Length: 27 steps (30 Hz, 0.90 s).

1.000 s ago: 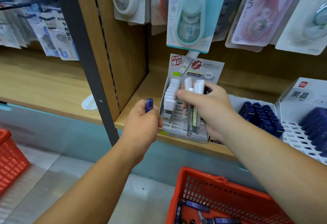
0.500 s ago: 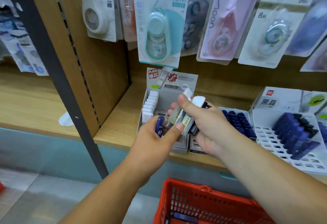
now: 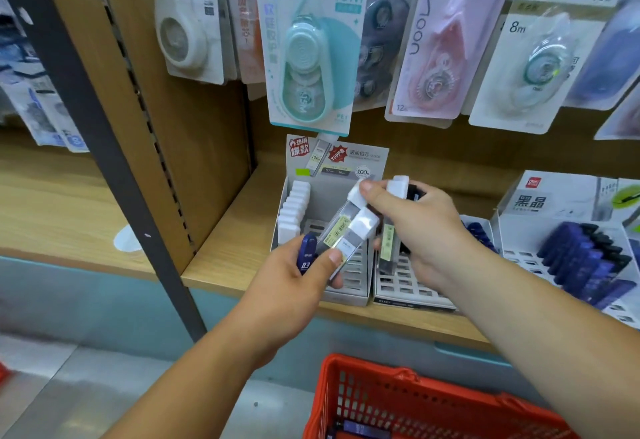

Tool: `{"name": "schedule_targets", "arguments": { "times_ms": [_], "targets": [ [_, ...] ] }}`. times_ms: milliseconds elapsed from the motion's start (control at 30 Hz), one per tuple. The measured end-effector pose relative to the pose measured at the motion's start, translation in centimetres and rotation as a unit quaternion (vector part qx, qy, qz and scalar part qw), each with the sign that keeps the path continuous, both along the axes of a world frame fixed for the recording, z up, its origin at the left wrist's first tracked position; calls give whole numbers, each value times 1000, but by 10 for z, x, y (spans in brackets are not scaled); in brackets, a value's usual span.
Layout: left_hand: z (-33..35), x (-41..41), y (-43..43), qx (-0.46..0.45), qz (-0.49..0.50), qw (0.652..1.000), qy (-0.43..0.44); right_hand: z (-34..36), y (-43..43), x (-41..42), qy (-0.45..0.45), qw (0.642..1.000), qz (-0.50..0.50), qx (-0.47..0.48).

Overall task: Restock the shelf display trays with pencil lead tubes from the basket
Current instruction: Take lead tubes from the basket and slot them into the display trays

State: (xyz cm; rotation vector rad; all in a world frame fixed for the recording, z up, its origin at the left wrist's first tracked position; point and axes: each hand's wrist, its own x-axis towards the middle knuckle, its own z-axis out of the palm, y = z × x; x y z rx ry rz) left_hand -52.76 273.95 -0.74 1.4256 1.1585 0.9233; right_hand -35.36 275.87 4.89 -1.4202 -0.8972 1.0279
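Early going, I'd say: the red basket (image 3: 450, 404) holds more tubes, and the grey tray (image 3: 346, 298) has 1 filled row. Above it, the right hand (image 3: 426, 230) clasps several white-capped tubes (image 3: 393, 248). The left hand (image 3: 294, 286) grips a blue tube (image 3: 306, 253) and pinches 1 white-capped.

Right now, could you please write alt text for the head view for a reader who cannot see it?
A person's left hand grips a dark blue lead tube and pinches one of the clear white-capped lead tubes held in the right hand, above a grey cardboard display tray on a wooden shelf. A red plastic basket sits below.
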Motion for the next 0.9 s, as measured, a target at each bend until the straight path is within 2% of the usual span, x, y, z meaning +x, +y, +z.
{"name": "schedule_targets", "arguments": {
  "times_ms": [100, 233, 400, 500, 567, 633, 700, 800, 900],
  "targets": [
    [-3, -5, 0, 9, -23, 1000, 13, 5, 2, 6, -36, 999, -16, 13],
    [-4, -9, 0, 13, -16, 1000, 22, 8, 2, 14, -37, 997, -69, 15],
    [5, 1, -6, 42, 24, 999, 16, 8, -12, 5, -12, 999, 8, -39],
    [7, 8, -10, 108, 10, 987, 115, 11, -16, -5, 12, 999, 20, -48],
    [5, 7, -8, 147, 22, 972, 181, 11, -14, -8, -3, 999, 4, -49],
    [4, 4, -6, 153, 44, 967, 198, 9, -12, -8, -11, 998, -3, -58],
    [3, 2, -5, 143, 50, 974, 170, 7, -11, -7, 5, 996, 21, -81],
    [2, 0, -5, 97, 10, 992, 84, 6, -12, -3, 34, 991, 83, -103],
    [2, -6, -1, 59, -36, 997, 27, 4, -9, 5, 17, 991, 100, -88]
  ]
}}
